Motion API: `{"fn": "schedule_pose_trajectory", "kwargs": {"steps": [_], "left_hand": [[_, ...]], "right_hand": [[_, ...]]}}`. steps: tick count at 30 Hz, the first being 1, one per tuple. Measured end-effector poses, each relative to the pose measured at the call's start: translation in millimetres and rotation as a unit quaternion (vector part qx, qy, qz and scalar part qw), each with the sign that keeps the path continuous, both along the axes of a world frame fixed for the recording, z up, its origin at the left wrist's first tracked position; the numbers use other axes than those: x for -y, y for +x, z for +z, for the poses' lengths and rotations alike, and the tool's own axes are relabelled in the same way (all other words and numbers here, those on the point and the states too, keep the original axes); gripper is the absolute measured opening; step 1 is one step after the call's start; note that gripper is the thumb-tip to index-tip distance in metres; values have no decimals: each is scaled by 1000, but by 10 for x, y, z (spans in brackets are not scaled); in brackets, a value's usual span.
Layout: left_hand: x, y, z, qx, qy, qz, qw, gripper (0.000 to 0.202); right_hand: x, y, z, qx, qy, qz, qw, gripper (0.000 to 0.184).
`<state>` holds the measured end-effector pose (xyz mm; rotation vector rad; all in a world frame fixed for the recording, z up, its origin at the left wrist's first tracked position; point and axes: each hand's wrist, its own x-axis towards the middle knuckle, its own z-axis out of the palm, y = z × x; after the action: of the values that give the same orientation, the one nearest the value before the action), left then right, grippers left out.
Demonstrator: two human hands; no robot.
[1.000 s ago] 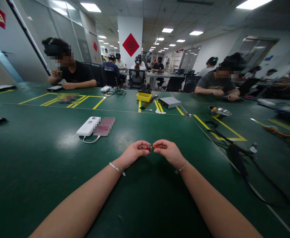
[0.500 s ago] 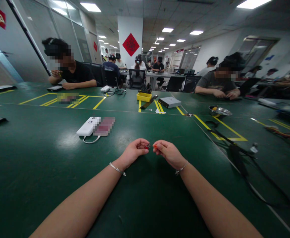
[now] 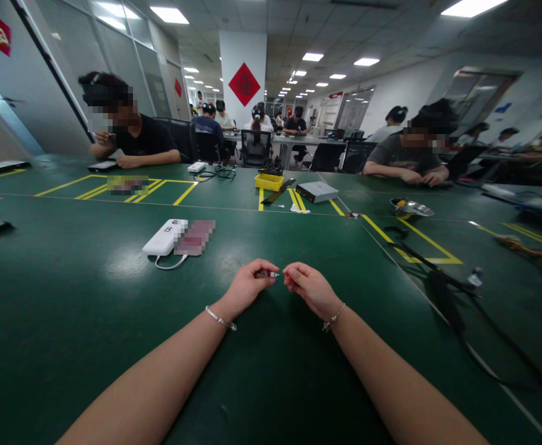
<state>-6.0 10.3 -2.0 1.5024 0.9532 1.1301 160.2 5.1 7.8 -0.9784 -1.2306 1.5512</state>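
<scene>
- Since the frames before, the bare right hand (image 3: 314, 290) is turning slightly inward at the wrist, and the bare left hand (image 3: 248, 281) is showing a pale metallic side of its piece where red was showing.
- The white, rounded rectangular power bank marked "15" (image 3: 165, 237) is serving as landmark; both hands are working to its right and nearer the wearer.
- The left thumb and fingers are pinching a small pale metallic piece (image 3: 274, 274), its tip projecting toward the other hand.
- The right thumb and fingers are pinching a small bright orange piece (image 3: 287, 278), mostly covered by the fingertips; its shape is remaining unclear.
- The two pieces are facing each other just apart, rightward of the power bank and nearer the wearer.
- A thin white cable (image 3: 171, 264) is looping along the power bank's near side; a blurred reddish rectangular thing (image 3: 195, 238) is lying just at its right.
- Beyond the power bank and to its right, a yellow plastic tray (image 3: 269, 182) and a flat grey box (image 3: 317, 191) are resting on the glossy green tabletop (image 3: 275, 377).
</scene>
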Motion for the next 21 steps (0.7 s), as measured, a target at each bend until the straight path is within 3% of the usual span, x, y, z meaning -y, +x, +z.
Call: {"fn": "schedule_pose_trajectory", "kwargs": {"steps": [9, 16, 21], "left_hand": [[21, 12, 49, -2, -14, 14, 1000, 20], [20, 12, 62, 7, -39, 3, 999, 18], [31, 9, 70, -12, -18, -2, 1000, 27]], "right_hand": [[20, 34, 36, -35, -20, 9, 999, 21], [-2, 21, 0, -3, 14, -16, 1000, 19], [17, -34, -23, -4, 29, -18, 999, 17]]}}
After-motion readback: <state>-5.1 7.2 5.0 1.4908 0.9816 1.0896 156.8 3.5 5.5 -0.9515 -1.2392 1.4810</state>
